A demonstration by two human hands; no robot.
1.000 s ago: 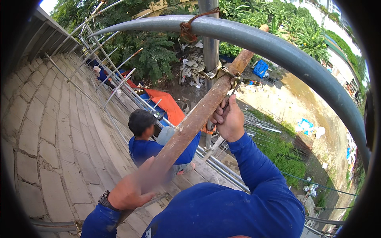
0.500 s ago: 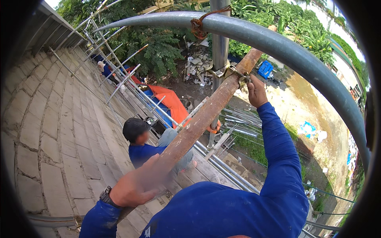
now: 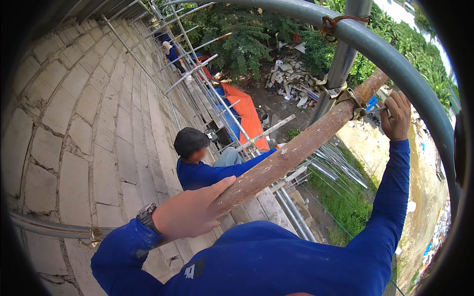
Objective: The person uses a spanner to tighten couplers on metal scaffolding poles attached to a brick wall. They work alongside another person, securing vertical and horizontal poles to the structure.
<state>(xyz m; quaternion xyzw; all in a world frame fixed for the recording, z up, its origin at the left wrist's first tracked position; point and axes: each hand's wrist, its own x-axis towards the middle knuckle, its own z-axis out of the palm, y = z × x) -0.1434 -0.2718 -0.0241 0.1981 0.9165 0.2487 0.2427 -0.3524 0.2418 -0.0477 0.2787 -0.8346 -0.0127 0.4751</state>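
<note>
A rusty brown steel pipe slants across the view from lower left to upper right. Round its lower part my left hand is closed, partly blurred. Higher up, a metal scaffold clamp joins the pipe to an upright galvanized tube. My right hand is beside the clamp, its fingers closed round the end of a short thin metal shaft that sticks out from it. Whether this shaft is the clamp's bolt or a tool's handle I cannot tell.
A large curved grey tube arcs overhead, wire-tied to the upright. A co-worker sits just below on the planks, an arm reaching behind the pipe. At left rises a block wall. Scaffold tubes and an orange tarp lie beyond; the ground is far below.
My view has shifted, so the scene sits differently. My right hand has moved outward from the clamp, with the thin shaft now showing. The co-worker's arm now stretches toward the pipe. My left hand stays on the pipe.
</note>
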